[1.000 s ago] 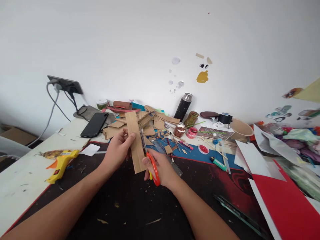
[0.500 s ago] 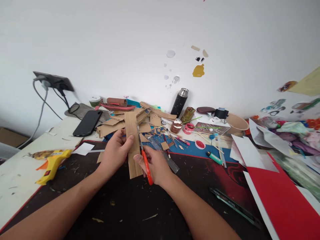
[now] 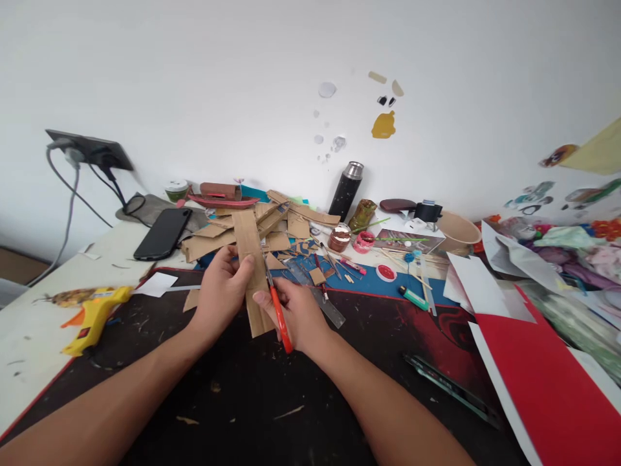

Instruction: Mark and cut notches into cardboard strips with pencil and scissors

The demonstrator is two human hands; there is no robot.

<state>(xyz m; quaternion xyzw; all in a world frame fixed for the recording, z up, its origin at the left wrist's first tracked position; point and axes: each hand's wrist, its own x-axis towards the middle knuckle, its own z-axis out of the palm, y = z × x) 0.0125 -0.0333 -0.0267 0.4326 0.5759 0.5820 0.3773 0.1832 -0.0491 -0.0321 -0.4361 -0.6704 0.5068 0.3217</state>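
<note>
A cardboard strip point(image 3: 248, 243), near upright and held above the dark mat point(image 3: 233, 408), is the centre of the clock here. The left hand point(image 3: 220, 288) grips it from nine o'clock, thumb flat on its face and the other fingers folded behind. At four o'clock the right hand point(image 3: 301, 317) has its fingers bent round the red handle of the scissors point(image 3: 281, 317), whose blades lie along the strip's right edge; how wide the blades stand I cannot tell.

The mat, red-edged and specked with crumbs and slivers, covers the near part of a white tabletop point(image 3: 33, 388). A blue sheet point(image 3: 378, 291) lies beyond it. Cardboard scraps point(image 3: 208, 246) heap up from eleven o'clock round to one. The phone point(image 3: 162, 233) rests at ten, the yellow glue gun point(image 3: 94, 320) between eight and nine. A black flask point(image 3: 344, 194) leans toward the wall point(image 3: 218, 77) at two; the jars point(image 3: 339, 239) stand between two and three, with the bowl point(image 3: 458, 230) farther off, just short of three. A ruler point(image 3: 334, 315) lies between three and four, partly on the mat. The cutter point(image 3: 451, 388) is at four, a red sheet point(image 3: 553, 362) beyond it toward the edge, and a cloth heap point(image 3: 572, 252) at three.

The wall is plain white, with a yellow sticker point(image 3: 383, 125) at one o'clock and a socket panel point(image 3: 90, 150) with plugged-in cables at ten.
</note>
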